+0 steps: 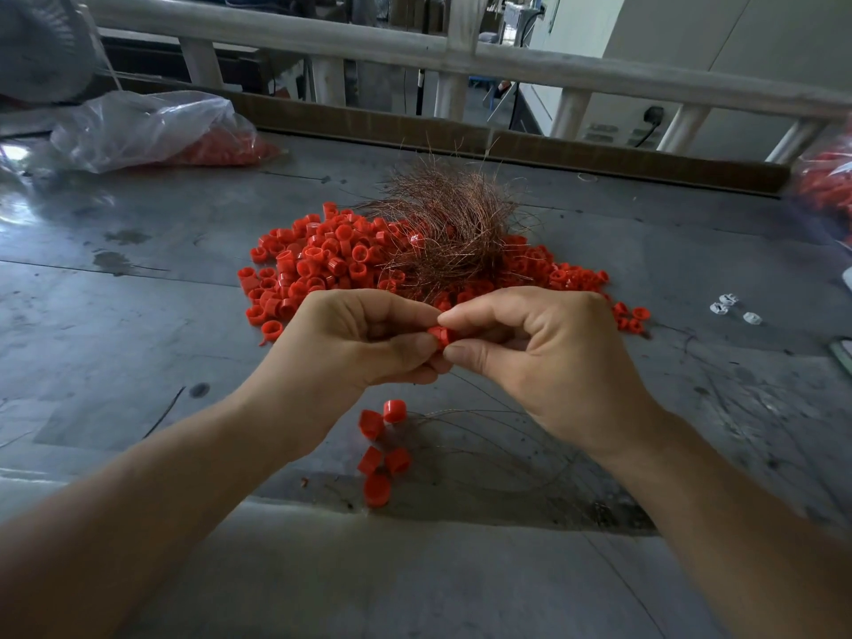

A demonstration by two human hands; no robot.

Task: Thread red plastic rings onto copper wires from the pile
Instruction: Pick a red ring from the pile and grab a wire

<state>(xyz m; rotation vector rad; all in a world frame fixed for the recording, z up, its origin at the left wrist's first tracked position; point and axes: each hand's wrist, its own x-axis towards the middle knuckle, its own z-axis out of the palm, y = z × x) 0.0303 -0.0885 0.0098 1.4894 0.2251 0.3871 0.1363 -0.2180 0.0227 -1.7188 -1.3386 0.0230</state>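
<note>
Head view: both hands meet above the metal table [138,292], and the red ring [441,336] being worked sits right where their fingertips touch. The right hand [544,352] pinches it between thumb and forefinger from the right. The left hand [364,343] has its fingers curled, with thumb and forefinger tips closed on the ring's left side. The ring's bore seems to run across, from hand to hand, so a wire would enter from the left. The strand itself is too thin to make out between the fingers, and I cannot tell if the left hand pinches one as well.

The ring pile [313,265] lies just beyond the knuckles, with the copper wire bundle [447,228] resting on its far right part. Both supplies are about equally near either hand.

Below the wrists, a few threaded rings [382,449] lie near the table's front edge, with loose strands [484,435] trailing right. Bare table opens to both sides. A plastic bag [152,131] sits far left, and small white parts [733,311] lie to the right.
</note>
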